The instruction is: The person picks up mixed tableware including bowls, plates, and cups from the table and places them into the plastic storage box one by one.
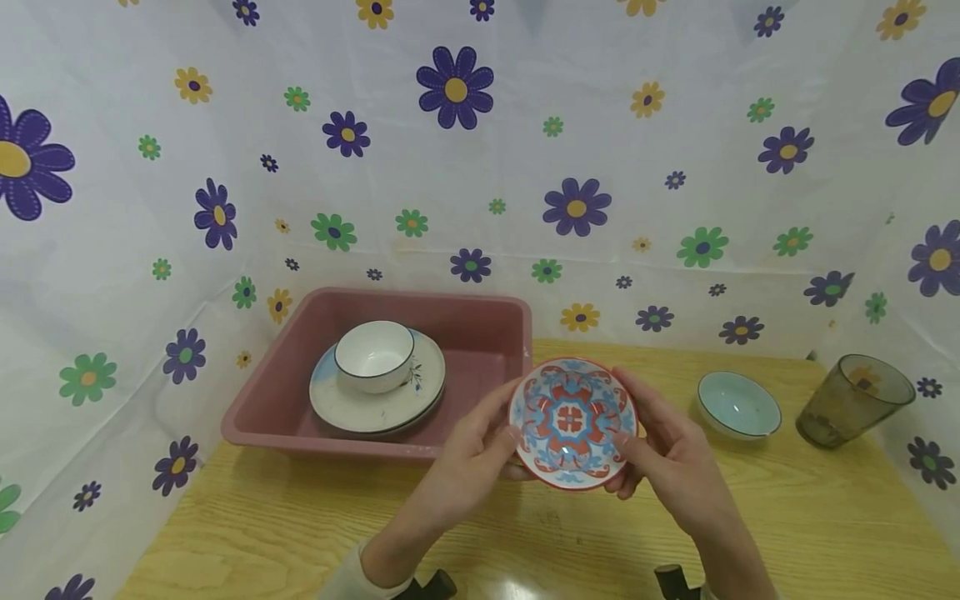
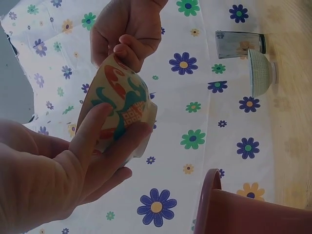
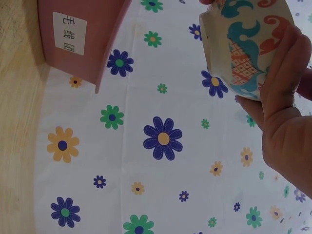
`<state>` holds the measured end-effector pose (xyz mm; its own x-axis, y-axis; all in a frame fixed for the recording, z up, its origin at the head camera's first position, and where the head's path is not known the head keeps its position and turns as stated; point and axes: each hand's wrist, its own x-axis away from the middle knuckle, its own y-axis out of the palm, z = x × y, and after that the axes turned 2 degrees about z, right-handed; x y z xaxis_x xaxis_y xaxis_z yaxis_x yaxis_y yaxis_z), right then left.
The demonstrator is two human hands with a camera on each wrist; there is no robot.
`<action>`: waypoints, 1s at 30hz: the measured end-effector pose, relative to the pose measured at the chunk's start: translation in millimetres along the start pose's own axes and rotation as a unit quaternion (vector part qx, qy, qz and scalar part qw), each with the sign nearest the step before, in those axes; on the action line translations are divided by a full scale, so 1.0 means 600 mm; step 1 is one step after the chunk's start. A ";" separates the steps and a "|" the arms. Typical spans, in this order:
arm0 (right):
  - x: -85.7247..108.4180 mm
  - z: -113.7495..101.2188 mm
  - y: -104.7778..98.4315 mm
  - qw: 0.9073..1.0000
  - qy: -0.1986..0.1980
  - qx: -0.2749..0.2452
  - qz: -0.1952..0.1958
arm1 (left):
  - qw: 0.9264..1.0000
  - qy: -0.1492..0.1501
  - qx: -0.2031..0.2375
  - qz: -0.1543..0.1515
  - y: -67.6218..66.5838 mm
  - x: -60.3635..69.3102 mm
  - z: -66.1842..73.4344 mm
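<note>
A patterned bowl (image 1: pixel 572 421), red and blue on white with a red rim, is held up above the table, its inside facing the head camera. My left hand (image 1: pixel 476 446) grips its left side, thumb on the rim and fingers underneath. On the opposite side my right hand (image 1: pixel 670 450) holds it the same way. In the left wrist view, the left fingers (image 2: pixel 117 144) lie along the outside of the bowl (image 2: pixel 129 105). The right wrist view shows the right hand (image 3: pixel 287 97) around the bowl's patterned outer wall (image 3: pixel 243 48).
Left of the hands stands a pink plastic basin (image 1: pixel 487 304). Inside it a white bowl (image 1: pixel 375 358) sits on stacked plates (image 1: pixel 352 408). To the right are a pale green bowl (image 1: pixel 738 406) and a tinted glass (image 1: pixel 851 404) on the wooden table (image 1: pixel 300 517). A flowered sheet (image 1: pixel 510 158) hangs behind.
</note>
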<state>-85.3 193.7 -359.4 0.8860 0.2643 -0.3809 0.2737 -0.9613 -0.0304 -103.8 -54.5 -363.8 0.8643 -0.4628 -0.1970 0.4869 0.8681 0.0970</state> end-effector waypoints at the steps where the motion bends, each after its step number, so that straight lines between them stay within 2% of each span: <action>1: 0.000 0.000 0.000 1.000 -0.002 0.000 -0.003 | 1.000 -0.002 0.001 0.003 0.000 0.000 0.000; 8: -0.001 0.003 0.000 1.000 -0.010 0.000 -0.012 | 1.000 -0.010 0.005 0.016 -0.003 0.001 0.004; 15: -0.001 0.000 -0.002 1.000 -0.006 0.021 0.003 | 1.000 0.007 0.010 0.028 -0.010 0.001 0.007; 22: 0.001 -0.004 -0.003 0.999 0.024 0.037 0.011 | 0.999 0.014 0.013 0.044 -0.017 0.002 0.011; 30: 0.001 -0.003 -0.003 0.998 0.036 0.044 0.024 | 0.999 0.019 0.028 0.040 -0.020 0.001 0.012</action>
<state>-84.5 195.8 -358.3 0.9226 0.2199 -0.3168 0.1992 -0.9752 -0.0969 -108.1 -66.8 -357.9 0.8964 -0.3836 -0.2222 0.4228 0.8905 0.1683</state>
